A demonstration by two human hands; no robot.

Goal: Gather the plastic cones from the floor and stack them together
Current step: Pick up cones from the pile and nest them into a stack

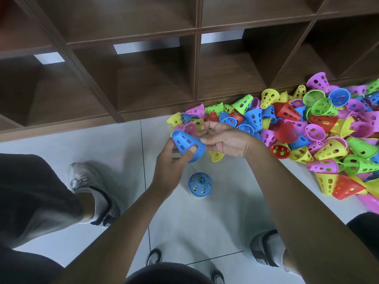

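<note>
A big heap of perforated plastic cones [303,128] in pink, yellow, green, blue and red lies on the floor at the right, against the shelf base. My left hand [170,165] grips a blue cone [187,145] above the floor, thumb on its side. My right hand [223,138] is beside it with fingers extended toward the cone's wide rim and the heap's left edge; it holds nothing that I can see. Below the hands a short stack [200,186] stands upright on the tiles, a blue cone on top.
A dark wooden cubby shelf [155,78] runs across the back. My knees and shoes [96,199] frame the pale tiled floor [221,222]. A lone yellow cone [217,155] lies just under my right hand.
</note>
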